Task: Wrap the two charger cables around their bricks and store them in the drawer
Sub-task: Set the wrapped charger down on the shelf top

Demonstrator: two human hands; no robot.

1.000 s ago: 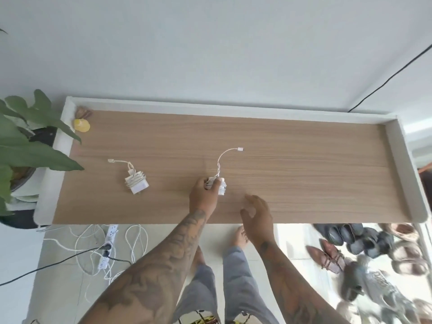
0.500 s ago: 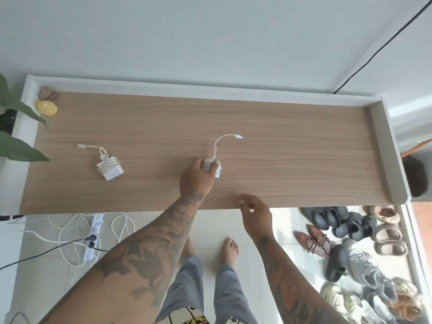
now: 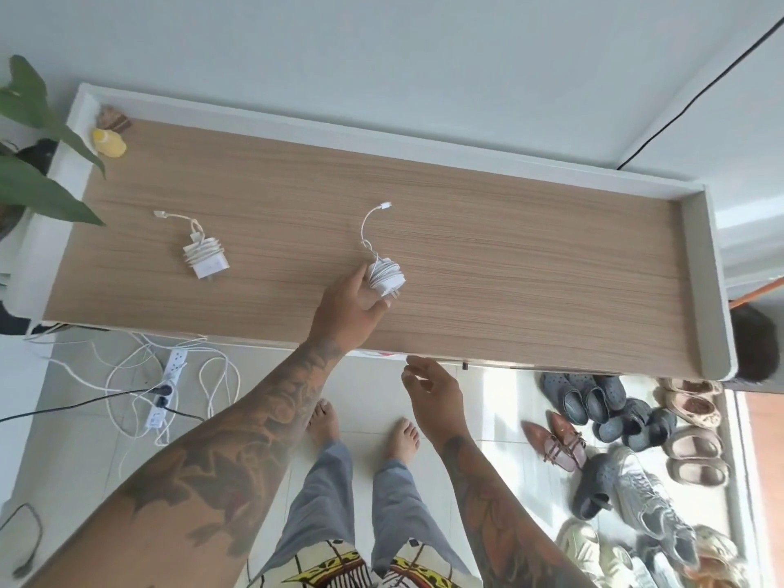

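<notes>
Two white charger bricks with their cables wound around them are on the wooden cabinet top (image 3: 530, 269). The left charger (image 3: 205, 261) lies alone, a short cable tail with its plug pointing up-left. My left hand (image 3: 352, 307) grips the middle charger (image 3: 385, 277) between thumb and fingers; its loose cable end (image 3: 373, 218) curls upward. My right hand (image 3: 430, 390) hovers just below the cabinet's front edge (image 3: 488, 363), fingers apart and holding nothing. I cannot make out the drawer front from this angle.
A yellow object (image 3: 109, 143) sits in the top's far left corner, beside plant leaves (image 3: 38, 184). On the floor lie a power strip with tangled cables (image 3: 167, 392) at left and several shoes (image 3: 615, 422) at right. My bare feet (image 3: 365, 426) stand in front.
My right hand has dropped from the tabletop to just under its front edge. My left hand stays on the middle charger, now more exposed beside my fingers. The view has shifted.
</notes>
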